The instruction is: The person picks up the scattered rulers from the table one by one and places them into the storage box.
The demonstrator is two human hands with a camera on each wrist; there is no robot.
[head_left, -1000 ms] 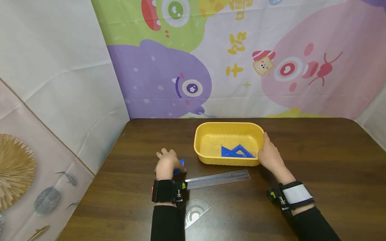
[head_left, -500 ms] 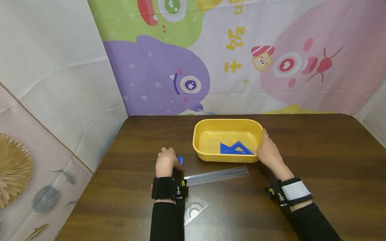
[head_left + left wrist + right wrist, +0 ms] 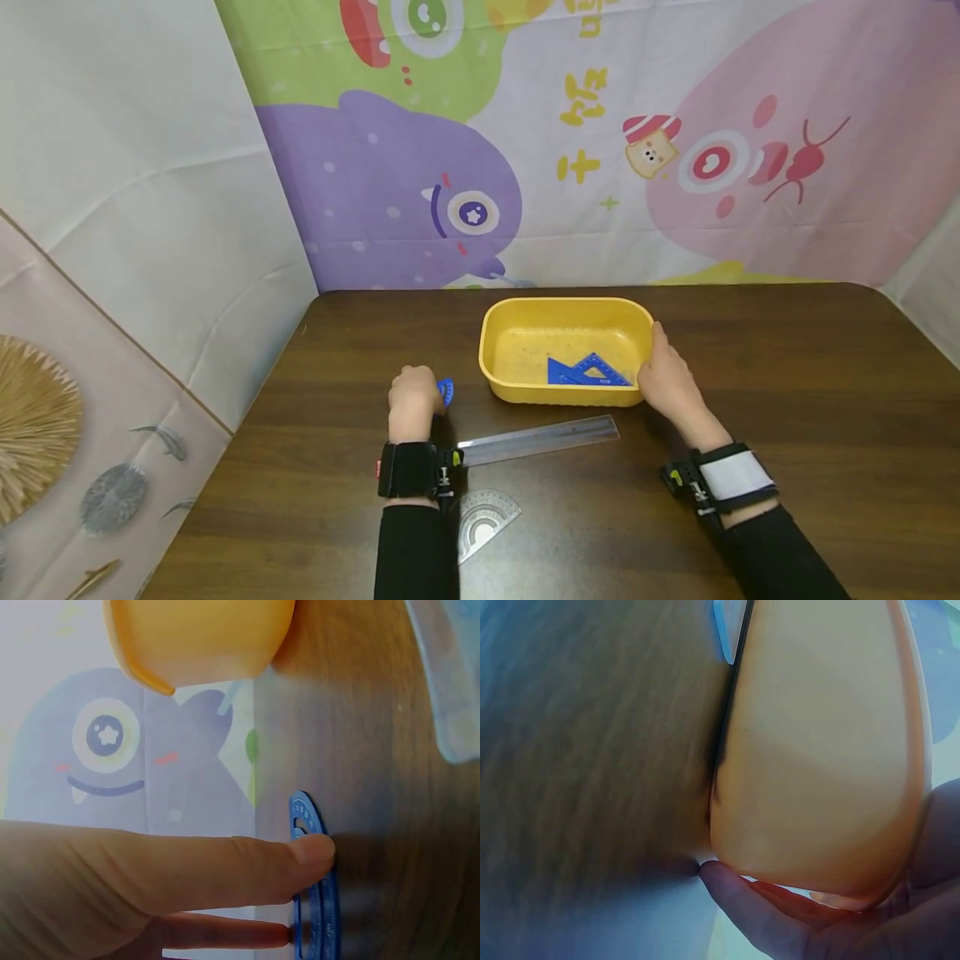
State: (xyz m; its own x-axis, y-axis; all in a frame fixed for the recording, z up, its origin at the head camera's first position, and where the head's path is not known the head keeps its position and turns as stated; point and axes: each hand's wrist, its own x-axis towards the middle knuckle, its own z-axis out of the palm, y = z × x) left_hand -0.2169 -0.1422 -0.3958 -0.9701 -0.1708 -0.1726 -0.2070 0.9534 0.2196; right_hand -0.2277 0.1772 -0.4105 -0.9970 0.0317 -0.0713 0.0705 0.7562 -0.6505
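My left hand (image 3: pixel 413 402) pinches a blue protractor (image 3: pixel 447 391) between thumb and fingers, left of a yellow plastic basin (image 3: pixel 562 395). In the left wrist view the thumb lies across the protractor's (image 3: pixel 325 930) near face, which stands on edge close to the wood. The right hand (image 3: pixel 670 382) grips the basin's right end, its thumb up at the rim and fingertips low along the outer wall, as the right wrist view shows. Two blue set squares (image 3: pixel 603 367) lie inside the basin, overlapping each other.
A clear ruler (image 3: pixel 540 439) lies on the brown table (image 3: pixel 825 400) in front of the basin. Nearer me is a clear protractor (image 3: pixel 486 521), partly hidden by the left forearm. A cartoon-printed cloth (image 3: pixel 420 192) hangs behind the table's far edge.
My left fingers have closed on the blue protractor and tipped it up from the table. The right hand keeps its grip on the basin. The head view has shifted slightly.
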